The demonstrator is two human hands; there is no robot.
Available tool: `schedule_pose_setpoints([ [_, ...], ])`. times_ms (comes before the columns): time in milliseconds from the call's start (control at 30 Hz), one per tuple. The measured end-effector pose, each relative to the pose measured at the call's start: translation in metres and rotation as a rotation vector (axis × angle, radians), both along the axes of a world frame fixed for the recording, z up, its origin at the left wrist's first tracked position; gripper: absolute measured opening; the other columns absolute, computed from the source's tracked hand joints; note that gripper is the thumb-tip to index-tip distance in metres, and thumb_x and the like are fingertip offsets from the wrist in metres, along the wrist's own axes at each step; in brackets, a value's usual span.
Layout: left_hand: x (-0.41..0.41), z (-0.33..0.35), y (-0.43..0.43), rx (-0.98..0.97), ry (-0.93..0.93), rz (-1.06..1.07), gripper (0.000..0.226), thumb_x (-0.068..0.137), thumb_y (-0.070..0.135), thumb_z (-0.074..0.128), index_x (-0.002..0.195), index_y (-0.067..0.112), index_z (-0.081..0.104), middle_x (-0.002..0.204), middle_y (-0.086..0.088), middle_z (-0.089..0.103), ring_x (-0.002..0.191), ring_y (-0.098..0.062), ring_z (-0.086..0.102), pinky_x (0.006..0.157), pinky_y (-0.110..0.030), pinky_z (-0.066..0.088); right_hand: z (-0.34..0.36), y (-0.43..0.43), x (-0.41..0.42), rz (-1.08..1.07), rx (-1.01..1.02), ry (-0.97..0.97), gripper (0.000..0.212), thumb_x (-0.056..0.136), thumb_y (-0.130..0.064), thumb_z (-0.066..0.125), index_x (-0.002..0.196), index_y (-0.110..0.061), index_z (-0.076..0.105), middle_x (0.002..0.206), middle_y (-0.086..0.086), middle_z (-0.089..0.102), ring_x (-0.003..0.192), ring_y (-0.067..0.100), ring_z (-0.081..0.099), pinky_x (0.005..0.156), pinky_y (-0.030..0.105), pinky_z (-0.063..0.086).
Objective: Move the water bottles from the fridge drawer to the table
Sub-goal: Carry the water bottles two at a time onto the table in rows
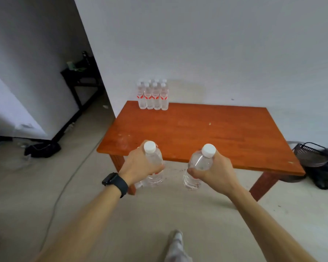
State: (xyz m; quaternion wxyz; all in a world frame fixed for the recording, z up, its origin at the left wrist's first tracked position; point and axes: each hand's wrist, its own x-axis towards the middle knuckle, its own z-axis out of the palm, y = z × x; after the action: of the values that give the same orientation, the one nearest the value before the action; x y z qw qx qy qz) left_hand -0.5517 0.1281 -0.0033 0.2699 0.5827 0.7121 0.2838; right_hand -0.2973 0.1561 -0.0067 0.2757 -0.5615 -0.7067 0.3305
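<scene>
My left hand (138,165) grips a clear water bottle (154,161) with a white cap, held upright just short of the table's near edge. My right hand (214,171) grips a second clear bottle (199,163), also capped white and tilted slightly. Both hang above the floor in front of the orange-brown wooden table (206,133). Several water bottles with red labels (152,95) stand in a tight group at the table's far left corner against the wall. The fridge drawer is out of view.
A white wall runs behind the table. A dark basket and black bag (318,159) lie on the floor to the right. Black items and a cable (43,148) lie on the floor at left, near a dark side table (80,76) in the passage.
</scene>
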Motion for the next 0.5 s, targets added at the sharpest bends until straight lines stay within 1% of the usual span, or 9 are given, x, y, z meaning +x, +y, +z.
schedule_pose_setpoints([
  [100,-0.036,-0.012,0.048,0.017,0.029,0.01,0.061,0.066,0.044,0.084,0.115,0.039,0.049,0.096,0.013,0.067,0.09,-0.009,0.068,0.08,-0.029,0.058,-0.012,0.054,-0.034,0.004,-0.01,0.008,0.055,0.064,-0.045,0.084,0.107,-0.031,0.054,0.093,-0.015,0.063,0.086,0.005,0.061,0.072,0.029,0.053],
  [133,-0.047,-0.016,0.065,0.026,0.034,0.016,0.063,0.064,0.045,0.085,0.115,0.04,0.048,0.098,0.015,0.067,0.092,-0.008,0.067,0.082,-0.029,0.058,-0.016,0.073,-0.045,0.005,-0.02,0.019,0.055,0.065,-0.044,0.084,0.108,-0.031,0.053,0.094,-0.014,0.063,0.086,0.006,0.062,0.072,0.029,0.053],
  [267,-0.081,-0.018,0.129,0.003,0.027,0.017,0.061,0.069,0.035,0.088,0.117,0.036,0.05,0.1,0.016,0.066,0.095,-0.005,0.065,0.085,-0.026,0.056,-0.03,0.14,-0.088,0.015,-0.056,0.056,0.054,0.068,-0.037,0.086,0.108,-0.035,0.05,0.098,-0.016,0.063,0.089,0.006,0.062,0.071,0.025,0.051],
  [333,-0.097,-0.019,0.159,-0.003,0.028,0.017,0.061,0.069,0.035,0.088,0.117,0.034,0.05,0.1,0.015,0.066,0.095,-0.006,0.065,0.085,-0.028,0.057,-0.035,0.172,-0.108,0.022,-0.075,0.076,0.047,0.069,-0.036,0.085,0.101,-0.039,0.05,0.096,-0.016,0.064,0.088,0.005,0.064,0.071,0.025,0.054],
  [400,-0.113,-0.022,0.188,0.003,0.026,0.026,0.061,0.069,0.037,0.088,0.117,0.035,0.05,0.099,0.014,0.067,0.094,-0.005,0.066,0.085,-0.031,0.058,-0.039,0.203,-0.126,0.035,-0.092,0.085,0.041,0.07,-0.035,0.083,0.097,-0.04,0.053,0.094,-0.015,0.065,0.086,0.005,0.065,0.07,0.024,0.055],
  [433,-0.121,-0.024,0.202,0.007,0.026,0.027,0.061,0.069,0.038,0.087,0.117,0.035,0.05,0.099,0.015,0.067,0.094,-0.005,0.066,0.085,-0.032,0.059,-0.041,0.218,-0.134,0.045,-0.1,0.087,0.041,0.07,-0.036,0.083,0.099,-0.038,0.055,0.094,-0.014,0.066,0.086,0.006,0.066,0.07,0.025,0.056],
  [500,-0.137,-0.027,0.228,0.01,0.027,0.026,0.06,0.071,0.041,0.086,0.117,0.036,0.05,0.1,0.016,0.067,0.094,-0.006,0.066,0.085,-0.032,0.059,-0.045,0.245,-0.151,0.07,-0.119,0.067,0.047,0.069,-0.038,0.084,0.107,-0.036,0.055,0.096,-0.014,0.066,0.087,0.006,0.066,0.07,0.027,0.057],
])
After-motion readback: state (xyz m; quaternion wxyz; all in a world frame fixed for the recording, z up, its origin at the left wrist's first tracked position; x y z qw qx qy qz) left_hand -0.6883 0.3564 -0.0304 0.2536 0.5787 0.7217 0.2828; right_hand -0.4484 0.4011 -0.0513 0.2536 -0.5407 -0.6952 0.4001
